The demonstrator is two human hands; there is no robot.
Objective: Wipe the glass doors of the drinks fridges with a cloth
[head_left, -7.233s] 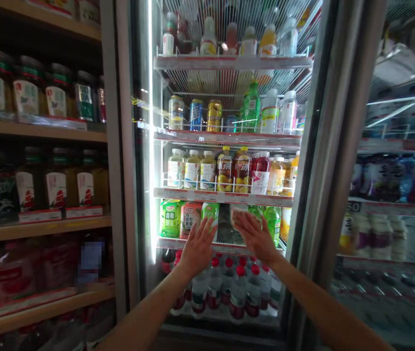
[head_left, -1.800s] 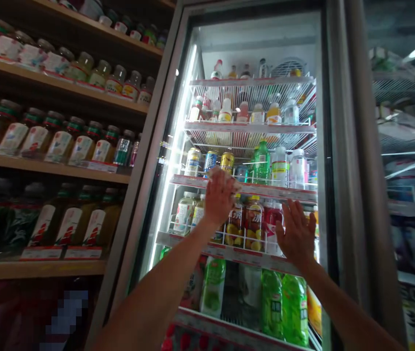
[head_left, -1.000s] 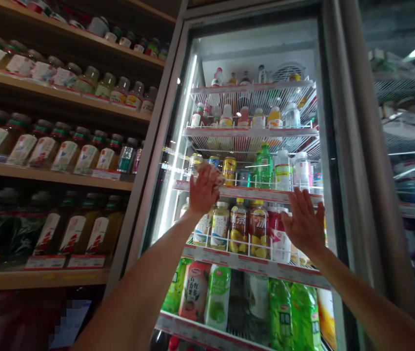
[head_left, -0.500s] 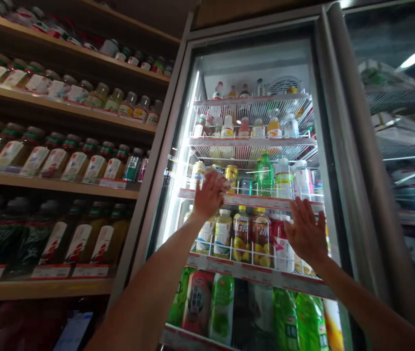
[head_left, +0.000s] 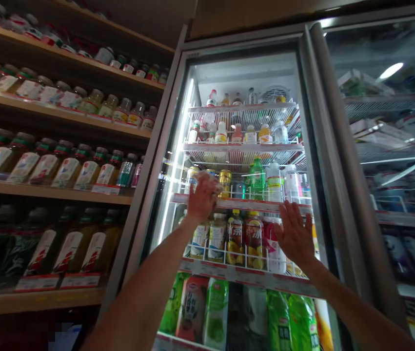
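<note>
My left hand [head_left: 200, 201] is raised to the glass door [head_left: 242, 80] of a tall drinks fridge, at the height of a shelf of cans and bottles. A crumpled pale cloth [head_left: 212, 182] is under its fingers, partly hidden by the hand. My right hand [head_left: 295, 234] lies open on the glass further right and a little lower, its fingers stretched upward with nothing in them. Behind the glass near my left hand stand a gold can [head_left: 225, 181] and a green bottle [head_left: 257, 180].
Wooden shelves [head_left: 46, 191] with rows of juice bottles and jars stand on the left. The fridge's metal frame [head_left: 148, 161] separates them from the door. Another glass-fronted fridge [head_left: 386, 117] with packages is on the right. Large green drink bottles [head_left: 279, 319] fill the bottom shelf.
The whole view has shifted slightly, so the fridge and shelves appear further left and a little lower. Both hands stay at nearly the same places on the glass.
</note>
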